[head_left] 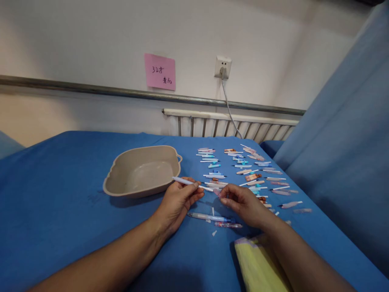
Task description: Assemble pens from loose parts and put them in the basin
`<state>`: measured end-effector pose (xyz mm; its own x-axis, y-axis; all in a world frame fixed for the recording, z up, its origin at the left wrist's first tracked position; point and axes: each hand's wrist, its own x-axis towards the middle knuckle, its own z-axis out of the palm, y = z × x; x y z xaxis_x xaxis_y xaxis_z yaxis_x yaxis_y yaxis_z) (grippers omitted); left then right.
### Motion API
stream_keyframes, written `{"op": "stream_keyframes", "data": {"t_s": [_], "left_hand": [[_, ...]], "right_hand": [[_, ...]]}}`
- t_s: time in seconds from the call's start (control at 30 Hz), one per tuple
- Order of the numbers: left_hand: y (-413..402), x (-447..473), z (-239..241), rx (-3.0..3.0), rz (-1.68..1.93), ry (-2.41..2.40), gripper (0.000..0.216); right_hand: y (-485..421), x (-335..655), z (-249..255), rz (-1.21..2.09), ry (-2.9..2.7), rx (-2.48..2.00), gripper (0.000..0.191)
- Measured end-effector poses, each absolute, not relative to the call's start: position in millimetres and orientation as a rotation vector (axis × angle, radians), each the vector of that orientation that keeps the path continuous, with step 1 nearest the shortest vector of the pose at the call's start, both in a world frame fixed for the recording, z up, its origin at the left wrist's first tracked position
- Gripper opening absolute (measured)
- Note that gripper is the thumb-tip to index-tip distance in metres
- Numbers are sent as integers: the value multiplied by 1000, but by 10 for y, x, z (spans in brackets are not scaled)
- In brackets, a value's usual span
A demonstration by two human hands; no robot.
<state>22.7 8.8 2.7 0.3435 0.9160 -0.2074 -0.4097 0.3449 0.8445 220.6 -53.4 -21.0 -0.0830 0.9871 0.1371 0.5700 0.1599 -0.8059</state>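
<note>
My left hand [181,198] is closed around a slim white pen [184,181], its narrow tip pointing right. Between the thumb and fingers of my right hand [241,202] is a small pinkish see-through piece [216,192], just right of that tip. I cannot tell whether the two parts touch. Below the hands, a pale pen [209,217] lies on the blue cloth [170,251], beside a red-and-clear pen barrel [228,224]. Small white bits [214,233] are scattered around them.
A beige plastic basin [111,187] stands behind my left hand. Rows of disassembled pens and refills [243,166] spread across the right side. A yellow bag or packet [258,263] lies under my right forearm. At the back are a wall rail, radiator and plugged socket [223,67]; a blue curtain [343,134] hangs right.
</note>
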Motion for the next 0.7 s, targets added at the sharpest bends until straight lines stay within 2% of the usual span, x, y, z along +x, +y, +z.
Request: {"op": "stream_keyframes", "data": {"t_s": [0.3,0.7], "left_hand": [[56,233,85,854,983,776,23],[-6,271,80,957,959,771,25]], "right_hand": [[-583,2165,-89,533,-1861,-1467,6],[-632,2091,-58,589,-1825,-1375,10]]}}
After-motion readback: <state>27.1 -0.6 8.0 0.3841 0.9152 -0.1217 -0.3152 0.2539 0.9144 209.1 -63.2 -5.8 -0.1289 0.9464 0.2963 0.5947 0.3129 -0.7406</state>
